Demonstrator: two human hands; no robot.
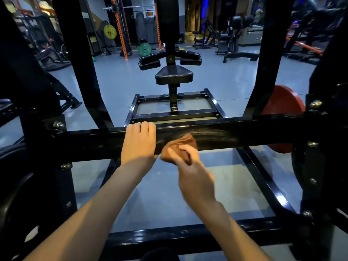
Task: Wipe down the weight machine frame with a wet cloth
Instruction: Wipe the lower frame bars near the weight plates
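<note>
A: Which step was in hand?

B: The wiping itself. The right hand (190, 162) had its fingers bunched round the brown cloth (180, 147), pressed against the front of the black crossbar (254, 132). A damp streak curved off to the right of it.

A: And the left hand (139, 140)?

B: Draped over the bar just beside the cloth, fingers hooked over the top edge, apparently bracing.

A: Next?

B: Probably steady strokes along the bar, and shifting that left hand to reach underneath it.
</note>
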